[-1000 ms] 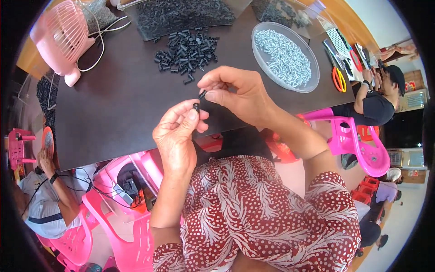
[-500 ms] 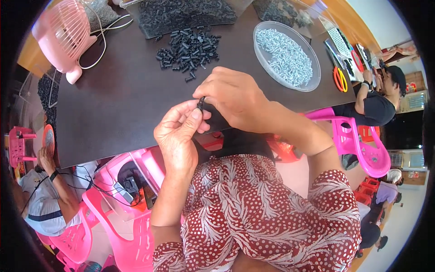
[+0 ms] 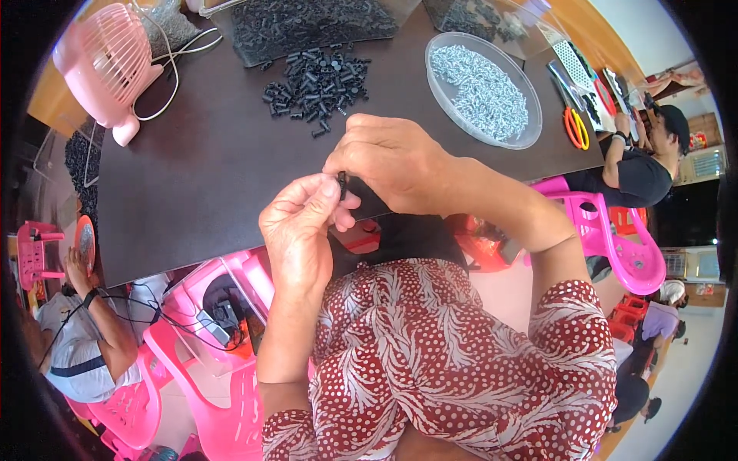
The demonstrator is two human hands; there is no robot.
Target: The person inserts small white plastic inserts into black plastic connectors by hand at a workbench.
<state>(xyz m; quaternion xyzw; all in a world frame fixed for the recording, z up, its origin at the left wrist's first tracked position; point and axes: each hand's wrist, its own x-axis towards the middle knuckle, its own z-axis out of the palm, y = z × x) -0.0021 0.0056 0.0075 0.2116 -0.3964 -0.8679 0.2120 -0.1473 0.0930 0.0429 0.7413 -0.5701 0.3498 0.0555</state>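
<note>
Over the near edge of the dark table point(image 3: 192, 184) my two hands meet around one small black cylindrical part point(image 3: 342, 184). My left hand point(image 3: 300, 219) pinches it between thumb and forefinger, its other fingers curled behind. Bent over from the right, my right hand point(image 3: 392, 165) has its fingertips closed at the part's upper end; whether they also grip something tiny is hidden. Just beyond lies a loose pile of black cylindrical parts point(image 3: 315, 84). To the right of the pile, a round clear tray point(image 3: 437, 96) holds many small silvery metal pieces.
A pink fan point(image 3: 108, 65) with a white cord stands at the far left. Clear bins point(image 3: 307, 34) of black parts line the back. Orange-handled scissors point(image 3: 573, 127) lie at right. Co-workers sit on both sides, near pink chairs point(image 3: 204, 399).
My left thumb has shifted up along the black part, which now stands more upright. The right hand stays against its top. The whole view has shifted slightly.
</note>
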